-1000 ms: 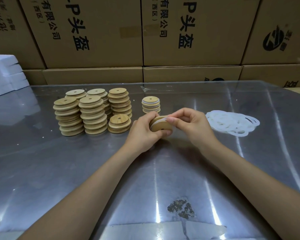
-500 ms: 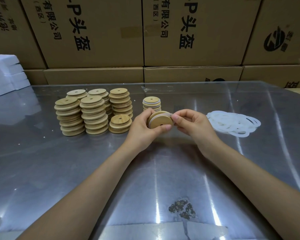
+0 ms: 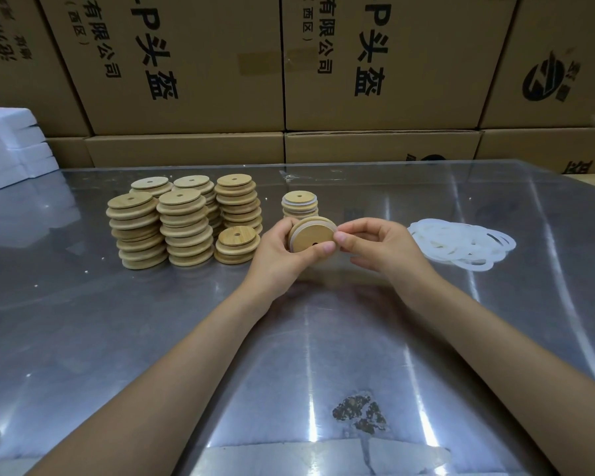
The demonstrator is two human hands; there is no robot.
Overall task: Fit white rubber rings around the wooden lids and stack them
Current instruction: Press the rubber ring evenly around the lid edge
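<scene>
My left hand (image 3: 279, 254) grips a round wooden lid (image 3: 310, 235), tilted up so its flat face with a small hole faces me. A white rubber ring runs around its rim. My right hand (image 3: 375, 247) pinches the lid's right edge at the ring. Just behind the lid stands a short stack of ringed lids (image 3: 300, 205). To the left stand several stacks of bare wooden lids (image 3: 182, 221). A heap of loose white rings (image 3: 461, 244) lies to the right.
The work surface is a shiny metal table (image 3: 152, 338) with a rust-like spot near its front. Cardboard boxes (image 3: 375, 70) wall off the back. White foam blocks (image 3: 11, 146) sit at the back left corner.
The lid has tilted up from nearly flat so its face shows, and both hands have risen slightly with it. My right fingers have shifted along the rim.
</scene>
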